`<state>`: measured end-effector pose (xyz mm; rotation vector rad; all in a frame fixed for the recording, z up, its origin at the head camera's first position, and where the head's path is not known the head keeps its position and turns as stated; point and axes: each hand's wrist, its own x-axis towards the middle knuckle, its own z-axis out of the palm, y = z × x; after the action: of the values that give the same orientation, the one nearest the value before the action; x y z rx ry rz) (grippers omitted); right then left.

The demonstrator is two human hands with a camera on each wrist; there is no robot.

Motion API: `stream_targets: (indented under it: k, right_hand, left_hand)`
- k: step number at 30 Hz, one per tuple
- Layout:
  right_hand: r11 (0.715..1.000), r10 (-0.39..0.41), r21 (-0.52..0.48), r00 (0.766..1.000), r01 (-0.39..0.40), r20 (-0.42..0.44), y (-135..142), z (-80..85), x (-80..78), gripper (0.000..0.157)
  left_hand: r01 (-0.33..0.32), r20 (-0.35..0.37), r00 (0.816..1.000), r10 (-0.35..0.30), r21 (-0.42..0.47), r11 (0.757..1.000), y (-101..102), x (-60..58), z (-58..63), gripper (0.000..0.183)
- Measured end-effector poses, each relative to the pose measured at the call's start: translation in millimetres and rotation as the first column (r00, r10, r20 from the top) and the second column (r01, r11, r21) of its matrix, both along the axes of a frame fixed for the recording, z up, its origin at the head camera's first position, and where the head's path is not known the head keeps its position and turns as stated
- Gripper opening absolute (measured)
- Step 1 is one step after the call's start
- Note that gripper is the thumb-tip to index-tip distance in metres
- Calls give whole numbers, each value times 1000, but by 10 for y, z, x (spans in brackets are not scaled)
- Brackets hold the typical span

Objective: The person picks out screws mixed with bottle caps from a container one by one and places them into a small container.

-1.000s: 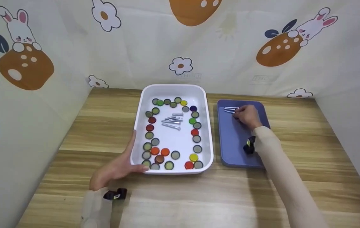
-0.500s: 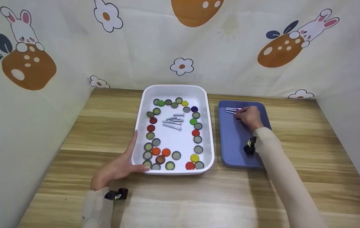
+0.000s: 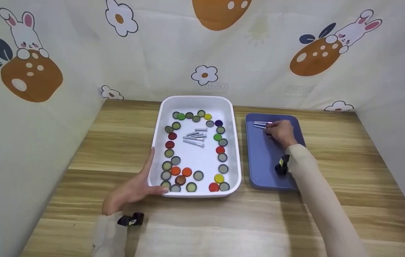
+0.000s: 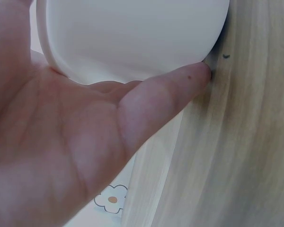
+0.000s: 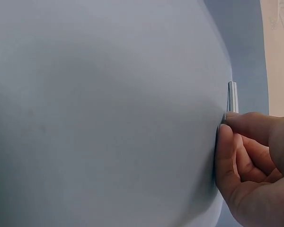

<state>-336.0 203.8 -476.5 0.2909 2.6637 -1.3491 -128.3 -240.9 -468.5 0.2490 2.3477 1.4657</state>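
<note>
At the near left corner of the white tray (image 3: 237, 157), my left hand (image 3: 136, 187) grips it, thumb over the front rim and fingers along the outer left wall. The left wrist view shows that palm (image 4: 61, 142) against the tray's wall (image 4: 132, 38). Inside lie silver bolts (image 3: 193, 142) in a loose pile, ringed by several bottle caps (image 3: 186, 172). My right hand (image 3: 281, 132) is in the blue tray (image 3: 265, 160), thumb and fingertips pinching at the silver bolts (image 3: 259, 123) near its far end. Fingers hide their near ends; how many are held cannot be told.
Both trays stand side by side on a wood-grain table (image 3: 202, 221), with a narrow strip between them. A pale cloth backdrop (image 3: 159, 53) printed with rabbits and flowers rises behind and on both sides.
The camera view shifts slightly. Both hands keep nearly the same place; the right fingers stay at the bolts in the blue tray. Nothing else has visibly moved.
</note>
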Motion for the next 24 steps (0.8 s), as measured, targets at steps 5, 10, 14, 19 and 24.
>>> stream_targets:
  k: [5,10,14,19,24]
  right_hand:
    - [999,46,-16,999,-45,27,23,52,2,34]
    - [998,52,30,999,-53,15,43,92,17,31]
    - [999,-6,50,1000,7,-27,38,104,42,32]
    - [992,-36,118,992,51,-122,-17,134,83,34]
    - [986,-88,121,972,116,-218,-35,179,101,27]
  left_hand:
    - [24,-51,998,-23,12,1000,-3,-10,-25,129]
    - [21,-40,999,-21,5,1000,-4,-5,-19,130]
    - [25,-35,999,-25,13,1000,5,-8,-13,130]
    - [30,-57,998,-29,19,999,6,-17,-22,129]
    - [31,-66,997,-30,9,999,1,-9,-25,130]
